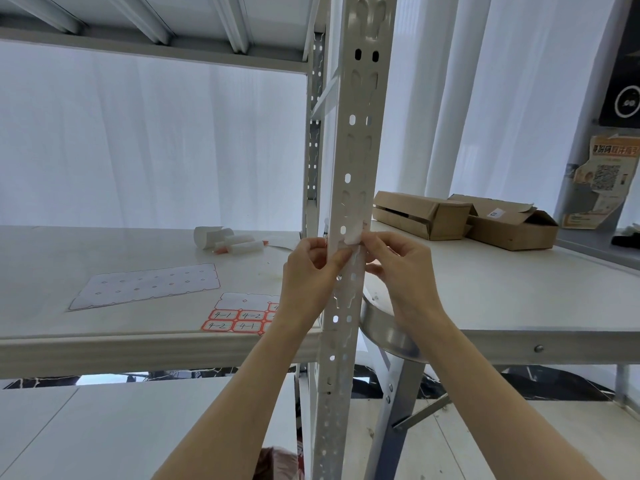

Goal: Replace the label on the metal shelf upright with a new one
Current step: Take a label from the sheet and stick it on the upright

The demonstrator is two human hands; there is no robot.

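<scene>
**Hands pinch a label on the shelf post**

Left hand (313, 271) and right hand (398, 268) meet at the metal shelf upright (349, 188). Both sets of fingers are pressed together, pinching a small white label (354, 233) stuck on the front of the post. A label sheet (242, 315) with red boxes lies on the shelf board (104, 244), just left of the left wrist. Two cardboard boxes (464, 220) sit on the table (519, 292) to the right.

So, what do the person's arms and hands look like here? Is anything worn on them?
Both arms are bare as far as the view shows: no sleeves, no gloves. The left hand and right hand show no rings, and neither wrist carries a watch or bracelet. The fingernails look short and unpainted.
</scene>
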